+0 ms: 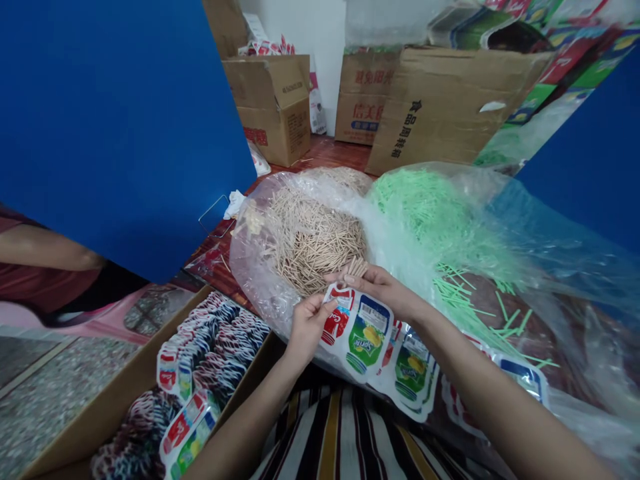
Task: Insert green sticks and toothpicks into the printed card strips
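Note:
My left hand [307, 327] pinches the edge of a flat printed pouch [369, 339] with cola and Sprite bottle pictures. My right hand [383, 288] is closed around a small bunch of short beige sticks [356, 268], close above the pouch's top edge. Just beyond both hands lies a heap of the same beige sticks [325, 240] in an open clear plastic bag [255, 267]. More printed pouches [413, 367] lie under my right forearm, partly hidden by it.
Green straws [425, 207] spill from another clear bag on the right. At lower left, a cardboard box [75, 420] holds rows of filled pouches [215, 340]. Cartons [450, 107] stand at the back. Blue panels [115, 120] flank the space; another person's arm [50, 247] shows at left.

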`<state>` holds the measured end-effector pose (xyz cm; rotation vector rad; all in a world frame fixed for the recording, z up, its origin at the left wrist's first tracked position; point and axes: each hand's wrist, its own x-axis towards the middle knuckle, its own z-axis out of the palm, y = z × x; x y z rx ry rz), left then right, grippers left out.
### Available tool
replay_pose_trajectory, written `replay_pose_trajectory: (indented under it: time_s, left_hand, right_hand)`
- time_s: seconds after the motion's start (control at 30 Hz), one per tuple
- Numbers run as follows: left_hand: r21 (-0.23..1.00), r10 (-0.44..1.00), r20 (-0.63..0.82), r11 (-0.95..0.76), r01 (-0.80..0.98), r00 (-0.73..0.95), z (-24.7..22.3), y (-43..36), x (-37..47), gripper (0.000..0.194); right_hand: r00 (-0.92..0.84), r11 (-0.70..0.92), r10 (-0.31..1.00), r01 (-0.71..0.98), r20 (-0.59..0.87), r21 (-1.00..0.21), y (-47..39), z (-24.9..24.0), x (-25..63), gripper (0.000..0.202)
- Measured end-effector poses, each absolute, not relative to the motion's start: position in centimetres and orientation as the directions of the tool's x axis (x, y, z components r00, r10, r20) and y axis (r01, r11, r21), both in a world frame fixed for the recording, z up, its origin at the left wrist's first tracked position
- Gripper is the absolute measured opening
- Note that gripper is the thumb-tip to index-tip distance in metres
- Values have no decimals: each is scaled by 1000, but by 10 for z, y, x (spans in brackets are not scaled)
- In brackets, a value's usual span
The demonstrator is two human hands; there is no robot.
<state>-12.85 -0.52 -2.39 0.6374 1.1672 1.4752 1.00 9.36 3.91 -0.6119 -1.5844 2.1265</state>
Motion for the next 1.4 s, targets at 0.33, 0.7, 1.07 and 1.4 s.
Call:
replay_pose_trajectory:
  time_s: [0.33,0.7,1.07,1.4]
  left_hand:
    - [869,953,-213,84,-488,-214,-23,-5,-123,29]
    - [853,960,-209,85,-515,-187,-22,-7,-120,30]
    - [859,970,-191,93,-504,-148,-24,-4,-115,23]
    - [876,963,-207,103,-472,-175,-16,-5,-109,27]
  right_hand:
    - [-817,188,574,65,56,-980,89,50,19,26]
    - [-857,527,510,245,73,-813,70,53,50,60]
    - [-773,566,614,291,159,-771,60,43,59,38]
    - [-739,514,661,319,131,-796,56,43,62,34]
